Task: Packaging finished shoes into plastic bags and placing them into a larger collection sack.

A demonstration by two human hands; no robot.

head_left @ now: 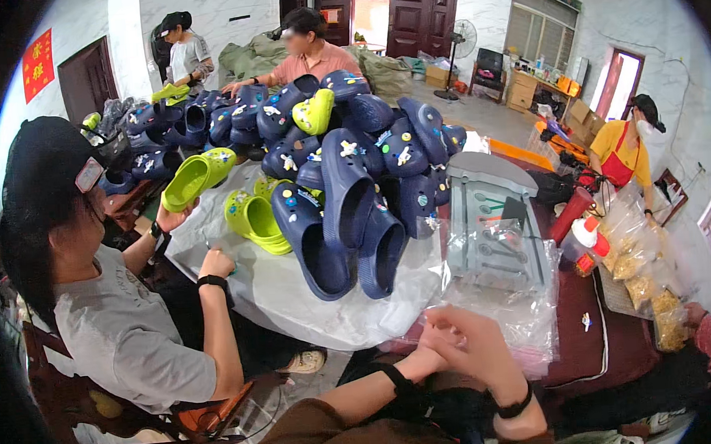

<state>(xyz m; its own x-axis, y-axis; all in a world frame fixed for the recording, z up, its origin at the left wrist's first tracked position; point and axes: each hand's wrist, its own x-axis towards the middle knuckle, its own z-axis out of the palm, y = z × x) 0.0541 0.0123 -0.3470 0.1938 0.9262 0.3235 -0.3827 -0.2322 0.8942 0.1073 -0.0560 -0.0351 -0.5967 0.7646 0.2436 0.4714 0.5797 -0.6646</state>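
Observation:
My right hand (484, 352) and my left hand (434, 354) meet at the near edge of the table. The right fingers curl over the left ones and look slightly blurred. Both hands are closed; what they hold, if anything, is hidden. Just beyond them lie clear plastic bags (500, 315) and a grey plastic tray (463, 258) with small green and dark pieces on it. A big heap of navy clogs (345, 190) with colourful charms rises ahead to the left. Beside it rest lime green clogs (254, 220) on the white table cover (296, 307).
On my left a seated person holds a green clog (194, 179). Two other people are behind the heap. At the right, a person in a red apron (619, 165) stands near bags of small yellowish parts (640, 290). A red-capped bottle (582, 241) stands beside the dark red cushion (623, 332).

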